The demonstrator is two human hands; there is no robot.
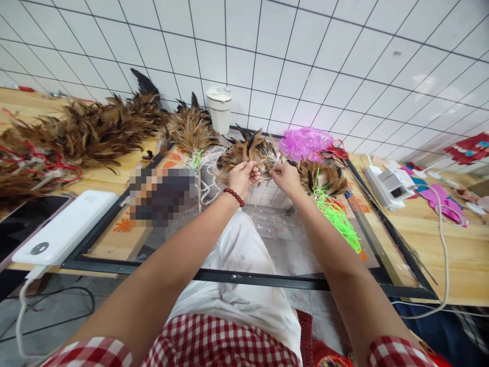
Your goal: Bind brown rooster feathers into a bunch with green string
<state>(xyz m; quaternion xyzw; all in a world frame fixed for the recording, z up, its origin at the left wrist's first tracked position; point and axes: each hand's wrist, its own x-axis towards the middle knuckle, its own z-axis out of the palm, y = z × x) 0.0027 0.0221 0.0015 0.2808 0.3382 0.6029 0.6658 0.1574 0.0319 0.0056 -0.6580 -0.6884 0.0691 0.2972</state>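
My left hand [244,174], with a dark red bead bracelet [234,197] on its wrist, is closed in a pinch at the near side of a pile of brown feathers [244,153]. What its fingers hold is too small to make out. Just to the right, my right hand [284,177] is also pinched, its fingertips by the pale feather ends; anything between them cannot be made out. The two hands are apart, above a glass panel with a black frame [260,279]. More brown feathers [324,178] lie right of my right hand, beside bright green strings [340,221].
A feather bundle on a stick [193,130] and a lidded white cup [219,109] stand behind on the left. Pink plastic [305,142] lies behind my right hand. A white power bank [66,227] is at the left, a white charger block [389,187] with a cable at the right.
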